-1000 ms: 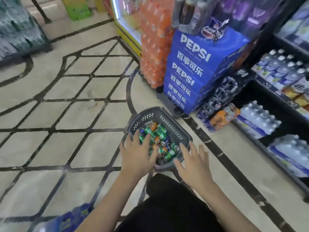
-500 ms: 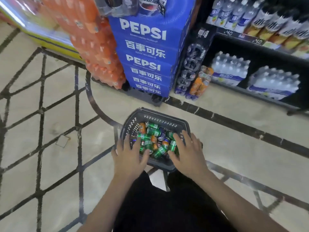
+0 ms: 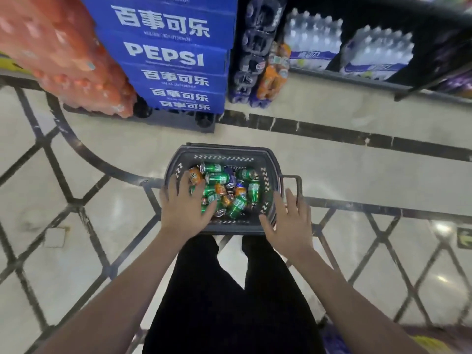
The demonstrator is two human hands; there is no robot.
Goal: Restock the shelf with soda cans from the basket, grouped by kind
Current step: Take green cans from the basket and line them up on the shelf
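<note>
A dark grey plastic basket [image 3: 224, 152] stands on the floor in front of my legs. It holds several loose soda cans: green cans [image 3: 217, 178], orange cans [image 3: 195, 175] and a few blue cans [image 3: 231, 178], all lying mixed. My left hand [image 3: 184, 205] hovers over the basket's left side with fingers spread, above the cans at that edge. My right hand [image 3: 290, 222] is spread open over the basket's right rim, beside the folded handle [image 3: 291, 178]. Neither hand holds a can. The black shelf [image 3: 383, 84] runs along the upper right.
Stacked blue Pepsi cases [image 3: 176, 54] and shrink-wrapped orange bottle packs [image 3: 61, 57] stand on a pallet ahead. Bottle packs [image 3: 258, 67] lean beside them. Water bottle packs [image 3: 313, 44] fill the shelf's lowest level. Pale tiled floor with dark lines surrounds the basket.
The view has swung right and closer to the shelf. My right hand has shifted outward from over the cans to the basket's right rim. My left hand stays over the left side.
</note>
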